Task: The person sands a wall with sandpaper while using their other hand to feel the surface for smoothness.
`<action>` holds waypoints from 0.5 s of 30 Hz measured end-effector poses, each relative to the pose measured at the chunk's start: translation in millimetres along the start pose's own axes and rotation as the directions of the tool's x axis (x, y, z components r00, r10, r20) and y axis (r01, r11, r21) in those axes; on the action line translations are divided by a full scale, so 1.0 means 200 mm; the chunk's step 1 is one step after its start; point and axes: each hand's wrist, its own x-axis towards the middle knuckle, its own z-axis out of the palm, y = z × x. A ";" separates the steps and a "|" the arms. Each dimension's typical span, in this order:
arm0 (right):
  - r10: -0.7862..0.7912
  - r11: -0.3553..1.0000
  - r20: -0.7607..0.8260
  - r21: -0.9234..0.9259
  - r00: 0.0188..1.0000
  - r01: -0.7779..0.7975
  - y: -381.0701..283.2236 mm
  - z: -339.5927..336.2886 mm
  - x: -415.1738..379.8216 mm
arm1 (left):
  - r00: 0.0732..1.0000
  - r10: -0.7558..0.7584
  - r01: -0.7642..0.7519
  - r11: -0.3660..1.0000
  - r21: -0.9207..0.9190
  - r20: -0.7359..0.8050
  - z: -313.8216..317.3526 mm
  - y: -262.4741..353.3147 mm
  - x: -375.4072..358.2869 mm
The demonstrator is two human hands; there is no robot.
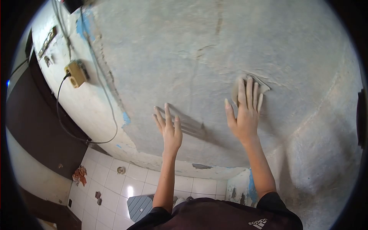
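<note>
My right hand (pixel 246 119) lies flat against the grey plastered wall (pixel 153 57), its fingers stretched over a thin piece of sandpaper (pixel 263 86). One corner of the sheet sticks out past the fingertips; most of it is hidden under the hand. Pale dust coats the fingers. Lower and to the left, my left hand (pixel 170 132) is open and holds nothing. Its fingers are spread close to the wall and cast long shadows on it.
At left, a yellowish power socket box (pixel 76 74) hangs on the wall with a looping black cable (pixel 111 126). Below are white floor tiles (pixel 107 176), a grey slatted stool top (pixel 141 207) and an orange-brown cloth (pixel 79 175). A dark door (pixel 38 111) stands far left.
</note>
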 end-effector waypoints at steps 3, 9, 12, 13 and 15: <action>-0.064 0.987 0.071 0.151 0.995 0.053 -0.19 0.12 -0.10 | 1.000 -0.007 0.007 0.999 -0.049 0.002 -0.11 -0.12 0.03; -0.253 0.967 0.150 0.012 0.956 0.254 -0.41 0.23 0.10 | 0.998 -0.012 0.020 0.993 -0.115 0.068 -0.28 -0.31 0.06; -0.260 0.966 0.132 0.031 0.956 0.258 -0.55 0.30 0.18 | 0.998 0.003 0.006 0.992 -0.126 0.070 -0.34 -0.37 0.10; -0.282 0.959 0.150 0.021 0.948 0.282 -0.60 0.33 0.18 | 0.997 0.020 -0.011 0.994 -0.109 0.079 -0.36 -0.39 0.11; -0.362 0.931 0.224 0.050 0.905 0.360 -0.69 0.41 0.08 | 0.995 0.031 -0.020 0.994 -0.110 0.095 -0.38 -0.44 0.12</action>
